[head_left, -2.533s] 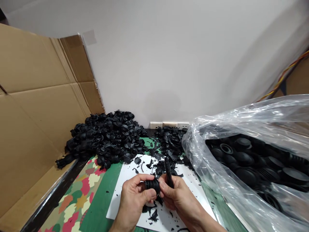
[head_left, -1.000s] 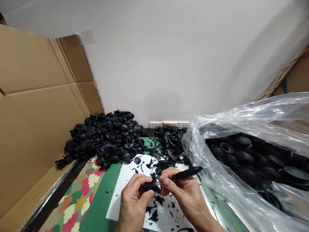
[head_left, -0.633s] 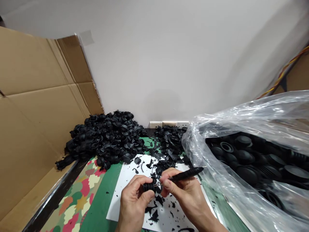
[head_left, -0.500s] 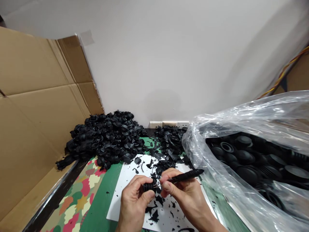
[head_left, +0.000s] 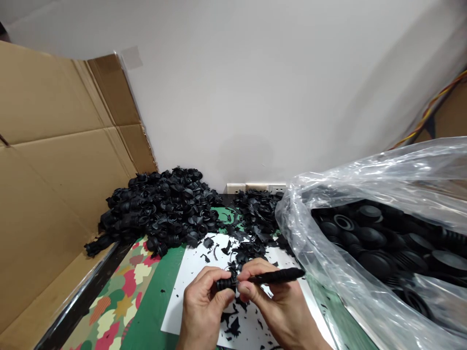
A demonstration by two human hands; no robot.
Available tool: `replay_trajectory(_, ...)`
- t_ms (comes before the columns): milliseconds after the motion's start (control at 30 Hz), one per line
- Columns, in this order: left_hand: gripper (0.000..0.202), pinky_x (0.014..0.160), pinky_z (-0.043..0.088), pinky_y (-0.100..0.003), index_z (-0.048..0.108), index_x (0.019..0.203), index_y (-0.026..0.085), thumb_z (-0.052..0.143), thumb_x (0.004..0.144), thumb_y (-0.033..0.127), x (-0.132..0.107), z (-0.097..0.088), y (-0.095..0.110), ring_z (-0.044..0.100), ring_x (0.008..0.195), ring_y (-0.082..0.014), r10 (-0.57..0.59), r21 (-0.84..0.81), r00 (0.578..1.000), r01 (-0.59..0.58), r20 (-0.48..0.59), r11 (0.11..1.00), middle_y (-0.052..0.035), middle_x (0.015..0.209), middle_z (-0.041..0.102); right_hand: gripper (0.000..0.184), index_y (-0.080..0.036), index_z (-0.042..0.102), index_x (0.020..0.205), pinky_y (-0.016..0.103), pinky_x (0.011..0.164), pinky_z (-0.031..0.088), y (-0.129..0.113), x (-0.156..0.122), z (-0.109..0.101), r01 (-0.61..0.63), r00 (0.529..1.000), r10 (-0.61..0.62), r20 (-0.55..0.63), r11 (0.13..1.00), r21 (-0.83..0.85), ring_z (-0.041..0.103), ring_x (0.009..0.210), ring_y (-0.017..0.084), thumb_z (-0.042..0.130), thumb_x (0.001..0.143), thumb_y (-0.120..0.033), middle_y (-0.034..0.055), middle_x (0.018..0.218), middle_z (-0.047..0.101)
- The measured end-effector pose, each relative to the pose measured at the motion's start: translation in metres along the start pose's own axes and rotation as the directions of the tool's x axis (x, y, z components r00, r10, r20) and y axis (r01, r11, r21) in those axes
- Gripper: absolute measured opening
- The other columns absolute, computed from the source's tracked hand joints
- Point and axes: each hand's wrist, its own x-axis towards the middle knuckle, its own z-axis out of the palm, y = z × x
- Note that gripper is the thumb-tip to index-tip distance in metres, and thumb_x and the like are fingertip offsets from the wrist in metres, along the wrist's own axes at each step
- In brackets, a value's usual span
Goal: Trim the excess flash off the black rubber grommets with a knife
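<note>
My left hand [head_left: 202,306] is closed around a small black ribbed rubber part [head_left: 225,284], pinched between thumb and fingers. My right hand [head_left: 272,306] grips a slim black knife-like tool [head_left: 277,276], its tip against the part and its handle pointing right. Both hands hover over a white sheet [head_left: 189,272] strewn with black rubber scraps [head_left: 231,324].
A heap of black ribbed rubber parts [head_left: 160,211] lies at the back left beside a cardboard wall [head_left: 62,160]. A mound of cut scraps [head_left: 257,214] sits behind the sheet. A clear plastic bag [head_left: 365,204] with more black parts fills the right. Green mat [head_left: 153,296] underneath.
The tool swung from upright to lying level, handle pointing right, tip now at the part. Both hands stayed over the sheet; the right hand dropped slightly in the last half second.
</note>
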Motion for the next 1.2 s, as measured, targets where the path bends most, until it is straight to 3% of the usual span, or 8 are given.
replay_trajectory(200, 0.007, 0.051, 0.045, -0.020, 0.070, 0.074, 0.020, 0.069, 0.067, 0.019, 0.000, 0.001, -0.002, 0.055, 0.060, -0.0142, 0.036, 0.050, 0.999, -0.037, 0.011, 0.998, -0.0003, 0.069, 0.061, 0.012, -0.019, 0.060, 0.079, 0.023, 0.050, 0.047, -0.004, -0.003, 0.004, 0.291, 0.956, -0.294, 0.011, 0.942, -0.168, 0.059, 0.060, 0.015, 0.051, 0.085, -0.015, 0.0043, 0.070, 0.062)
replay_trajectory(300, 0.012, 0.060, 0.048, -0.022, 0.071, 0.073, 0.020, 0.066, 0.066, 0.013, -0.001, 0.002, -0.001, 0.059, 0.068, -0.0165, 0.077, 0.082, 0.997, -0.079, 0.021, 0.993, -0.0016, 0.073, 0.065, 0.012, -0.019, 0.061, 0.081, 0.024, 0.052, 0.049, 0.000, 0.005, -0.007, 0.301, 0.940, -0.332, -0.080, 0.915, -0.269, 0.061, 0.061, 0.015, 0.051, 0.084, -0.012, 0.0059, 0.074, 0.063)
replay_trajectory(433, 0.014, 0.063, 0.050, -0.024, 0.073, 0.075, 0.021, 0.068, 0.063, 0.013, -0.001, 0.001, 0.000, 0.062, 0.071, -0.0185, 0.073, 0.089, 0.997, -0.070, -0.032, 0.994, -0.0029, 0.077, 0.067, 0.015, -0.018, 0.061, 0.073, 0.024, 0.043, 0.045, 0.004, 0.016, -0.024, -0.039, 0.968, 0.011, -0.251, 0.993, -0.107, 0.054, 0.044, 0.013, 0.055, 0.083, -0.029, 0.0007, 0.057, 0.060)
replay_trajectory(567, 0.016, 0.064, 0.053, -0.026, 0.073, 0.078, 0.020, 0.070, 0.062, 0.015, 0.001, 0.001, -0.001, 0.063, 0.073, -0.0201, 0.057, 0.058, 0.996, -0.052, -0.071, 0.997, -0.0038, 0.080, 0.068, 0.023, -0.016, 0.060, 0.068, 0.023, 0.042, 0.040, -0.003, 0.016, -0.021, -0.458, 0.888, 0.454, 0.071, 0.887, 0.055, 0.049, 0.041, 0.012, 0.058, 0.078, -0.036, -0.0039, 0.046, 0.052)
replay_trajectory(700, 0.016, 0.067, 0.053, -0.027, 0.074, 0.077, 0.020, 0.071, 0.062, 0.016, 0.002, 0.002, 0.000, 0.063, 0.078, -0.0215, 0.081, 0.036, 0.993, -0.078, -0.090, 0.996, -0.0043, 0.081, 0.069, 0.013, -0.016, 0.060, 0.066, 0.020, 0.040, 0.034, -0.013, 0.012, -0.006, -0.537, 0.826, 0.492, 0.275, 0.836, 0.116, 0.043, 0.042, 0.010, 0.059, 0.072, -0.027, -0.0050, 0.051, 0.049)
replay_trajectory(800, 0.017, 0.067, 0.053, -0.026, 0.074, 0.075, 0.019, 0.072, 0.059, 0.014, 0.002, 0.003, 0.002, 0.063, 0.076, -0.0204, 0.060, 0.003, 0.994, -0.060, -0.093, 0.998, -0.0040, 0.080, 0.069, 0.010, -0.017, 0.057, 0.061, 0.020, 0.039, 0.032, -0.016, 0.012, -0.001, -0.567, 0.810, 0.530, 0.251, 0.817, 0.104, 0.041, 0.041, 0.009, 0.057, 0.070, -0.022, -0.0064, 0.048, 0.044)
replay_trajectory(1000, 0.022, 0.034, 0.036, -0.015, 0.072, 0.076, 0.016, 0.075, 0.054, 0.018, 0.003, 0.003, 0.002, 0.046, 0.040, -0.0081, -0.207, -0.100, 0.976, 0.200, -0.071, 0.975, 0.0024, 0.050, 0.060, 0.010, -0.017, 0.056, 0.057, 0.019, 0.038, 0.028, -0.011, 0.012, -0.002, -0.601, 0.793, 0.560, 0.242, 0.784, 0.157, 0.039, 0.039, 0.007, 0.055, 0.067, -0.015, -0.0071, 0.045, 0.043)
replay_trajectory(1200, 0.018, 0.034, 0.036, -0.015, 0.072, 0.074, 0.016, 0.075, 0.058, 0.023, 0.003, 0.003, -0.003, 0.047, 0.039, -0.0082, -0.201, -0.087, 0.975, 0.194, -0.089, 0.977, 0.0023, 0.046, 0.060, 0.015, -0.017, 0.055, 0.052, 0.019, 0.037, 0.023, -0.012, 0.012, 0.001, -0.603, 0.797, 0.546, 0.259, 0.743, 0.291, 0.033, 0.037, 0.006, 0.053, 0.067, -0.015, -0.0074, 0.041, 0.044)
